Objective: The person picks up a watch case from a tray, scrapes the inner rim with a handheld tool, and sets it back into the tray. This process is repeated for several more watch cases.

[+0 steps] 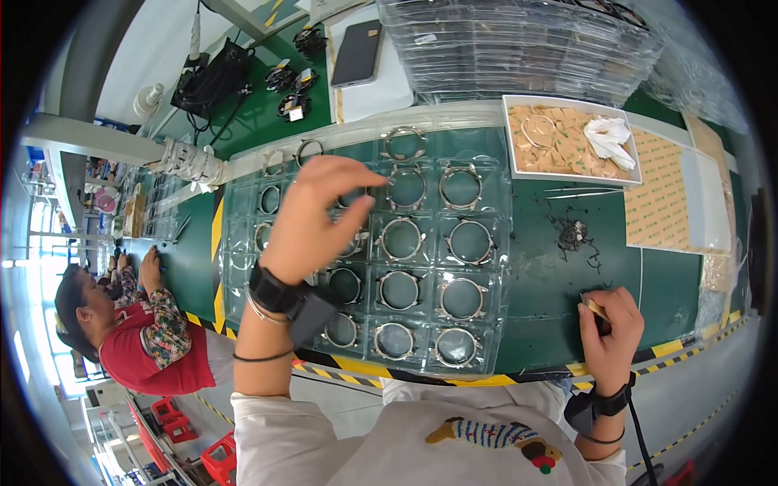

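A clear plastic tray holds rows of round metal watch cases with lugs. My left hand is over the tray, thumb and forefinger apart with nothing visible between them. Its fingertips are nearest a watch case in the upper rows; whether they touch it I cannot tell. The hand and wrist cover several compartments on the left. My right hand is low at the right of the tray, near the bench's front edge. Its fingers are closed around a small thing with a yellowish strip, mostly hidden by the fingers.
Dark scraps lie on the green bench below thin metal tweezers. Behind are a white box with tan paper pieces, stacked clear trays and a phone. Patterned yellowish sheets lie right. A co-worker sits left.
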A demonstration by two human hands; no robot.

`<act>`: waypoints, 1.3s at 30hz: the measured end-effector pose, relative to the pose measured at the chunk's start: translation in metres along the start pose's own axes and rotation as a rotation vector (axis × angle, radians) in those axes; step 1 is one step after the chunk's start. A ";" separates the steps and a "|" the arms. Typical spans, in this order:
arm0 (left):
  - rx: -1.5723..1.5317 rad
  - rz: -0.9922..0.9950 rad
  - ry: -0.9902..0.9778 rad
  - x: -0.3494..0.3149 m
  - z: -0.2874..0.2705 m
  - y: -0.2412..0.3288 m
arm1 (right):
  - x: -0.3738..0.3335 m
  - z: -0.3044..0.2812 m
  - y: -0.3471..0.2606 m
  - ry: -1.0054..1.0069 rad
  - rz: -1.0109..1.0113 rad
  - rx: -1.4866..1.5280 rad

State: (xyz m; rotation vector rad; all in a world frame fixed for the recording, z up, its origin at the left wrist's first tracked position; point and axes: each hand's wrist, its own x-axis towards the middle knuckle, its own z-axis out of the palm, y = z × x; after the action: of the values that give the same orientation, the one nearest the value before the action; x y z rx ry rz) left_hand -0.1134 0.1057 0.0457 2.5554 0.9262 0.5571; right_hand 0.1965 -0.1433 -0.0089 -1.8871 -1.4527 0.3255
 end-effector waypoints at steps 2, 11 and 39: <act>0.056 0.022 -0.013 0.006 0.013 0.019 | 0.000 0.001 0.000 0.002 -0.011 0.037; 0.042 -0.001 0.012 -0.027 0.013 0.034 | -0.003 -0.001 0.000 -0.024 -0.028 0.059; -2.178 0.451 -0.334 -0.056 0.079 0.170 | -0.004 -0.004 -0.001 -0.055 0.027 0.001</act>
State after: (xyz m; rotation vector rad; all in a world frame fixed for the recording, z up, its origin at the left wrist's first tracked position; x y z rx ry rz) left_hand -0.0266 -0.0700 0.0427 0.6611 -0.4568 0.5911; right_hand 0.1971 -0.1486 -0.0063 -1.9119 -1.4634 0.3942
